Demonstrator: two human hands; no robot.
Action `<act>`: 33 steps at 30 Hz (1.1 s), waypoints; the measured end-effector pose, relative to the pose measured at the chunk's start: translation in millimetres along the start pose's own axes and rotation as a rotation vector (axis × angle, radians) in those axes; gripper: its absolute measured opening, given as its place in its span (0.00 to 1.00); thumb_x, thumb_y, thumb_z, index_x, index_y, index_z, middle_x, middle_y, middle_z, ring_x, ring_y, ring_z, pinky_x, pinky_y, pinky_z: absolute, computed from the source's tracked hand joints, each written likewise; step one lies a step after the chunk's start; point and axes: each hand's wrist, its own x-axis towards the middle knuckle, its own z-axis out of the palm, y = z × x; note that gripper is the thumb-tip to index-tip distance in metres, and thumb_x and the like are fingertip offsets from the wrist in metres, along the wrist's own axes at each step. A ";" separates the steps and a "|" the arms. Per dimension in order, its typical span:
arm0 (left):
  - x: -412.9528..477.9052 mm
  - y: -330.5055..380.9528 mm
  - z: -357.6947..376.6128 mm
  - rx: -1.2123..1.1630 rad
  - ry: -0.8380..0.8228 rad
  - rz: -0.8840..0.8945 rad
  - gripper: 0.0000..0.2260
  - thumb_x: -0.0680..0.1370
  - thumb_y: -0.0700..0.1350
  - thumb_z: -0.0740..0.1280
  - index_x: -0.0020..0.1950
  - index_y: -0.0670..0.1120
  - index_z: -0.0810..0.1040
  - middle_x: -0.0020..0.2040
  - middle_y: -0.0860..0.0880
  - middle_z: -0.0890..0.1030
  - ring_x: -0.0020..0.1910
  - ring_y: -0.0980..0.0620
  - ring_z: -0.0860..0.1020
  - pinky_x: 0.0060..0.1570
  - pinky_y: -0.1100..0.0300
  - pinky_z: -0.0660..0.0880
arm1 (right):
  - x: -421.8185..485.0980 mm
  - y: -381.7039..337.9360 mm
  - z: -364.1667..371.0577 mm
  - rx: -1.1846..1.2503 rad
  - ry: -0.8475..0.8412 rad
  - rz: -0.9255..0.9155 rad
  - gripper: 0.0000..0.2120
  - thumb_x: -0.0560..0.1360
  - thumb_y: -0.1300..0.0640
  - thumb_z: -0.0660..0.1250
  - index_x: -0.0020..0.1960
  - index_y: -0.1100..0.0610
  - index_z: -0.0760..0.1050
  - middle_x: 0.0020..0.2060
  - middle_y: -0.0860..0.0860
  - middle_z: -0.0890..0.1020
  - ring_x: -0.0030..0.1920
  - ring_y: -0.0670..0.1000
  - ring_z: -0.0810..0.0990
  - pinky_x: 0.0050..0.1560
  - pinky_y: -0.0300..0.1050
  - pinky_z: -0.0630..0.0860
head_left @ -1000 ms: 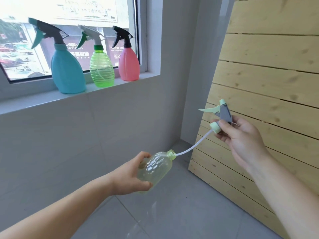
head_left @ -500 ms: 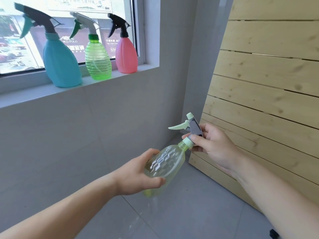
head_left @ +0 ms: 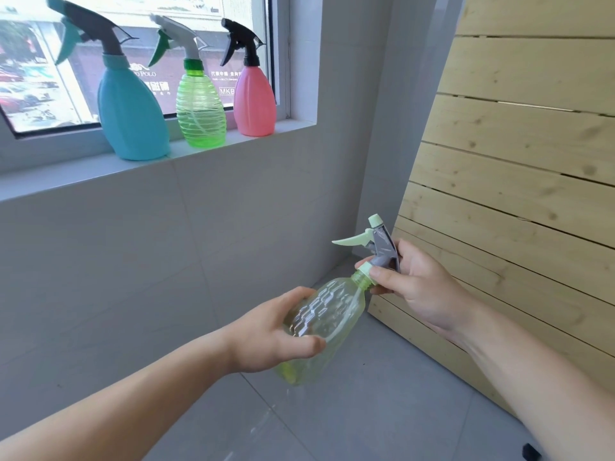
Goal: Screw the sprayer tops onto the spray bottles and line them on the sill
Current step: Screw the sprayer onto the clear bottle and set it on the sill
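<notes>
On the sill [head_left: 83, 174] we see the blue bottle [head_left: 133, 121], green bottle [head_left: 201, 108] and pink bottle [head_left: 254, 101], all topped. Below the sill, our left hand [head_left: 263, 341] wraps the tilted clear bottle [head_left: 329, 314]; our right hand [head_left: 419, 287] pinches the sprayer [head_left: 382, 244] at its neck.

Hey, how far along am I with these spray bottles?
Done: the blue bottle, green bottle and pink bottle stand capped in a row on the sill. In hand: the left hand grips the clear yellowish bottle while the right hand holds the sprayer top at its neck, threads showing below the collar. Left: tighten it, then set it on the sill.
</notes>
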 end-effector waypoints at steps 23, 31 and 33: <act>1.5 3.8 6.6 -0.101 -0.008 0.006 0.23 0.65 0.56 0.72 0.60 0.58 0.78 0.47 0.51 0.84 0.45 0.56 0.80 0.52 0.52 0.80 | 0.0 5.7 -0.9 -0.040 0.003 -0.036 0.09 0.78 0.62 0.67 0.58 0.57 0.74 0.46 0.53 0.79 0.45 0.49 0.78 0.46 0.47 0.78; 3.1 9.1 5.8 -0.091 -0.014 0.006 0.24 0.65 0.58 0.71 0.61 0.58 0.78 0.52 0.49 0.84 0.52 0.48 0.82 0.55 0.50 0.80 | 3.7 7.4 2.8 0.008 0.061 0.038 0.15 0.75 0.53 0.71 0.59 0.57 0.74 0.51 0.48 0.79 0.49 0.46 0.78 0.47 0.45 0.78; 3.6 9.2 4.5 -0.078 -0.008 0.011 0.24 0.65 0.58 0.71 0.61 0.58 0.77 0.53 0.48 0.84 0.54 0.47 0.82 0.56 0.48 0.80 | 4.5 5.1 -2.8 0.113 -0.013 0.028 0.20 0.71 0.57 0.70 0.60 0.61 0.74 0.52 0.51 0.81 0.51 0.47 0.79 0.49 0.46 0.76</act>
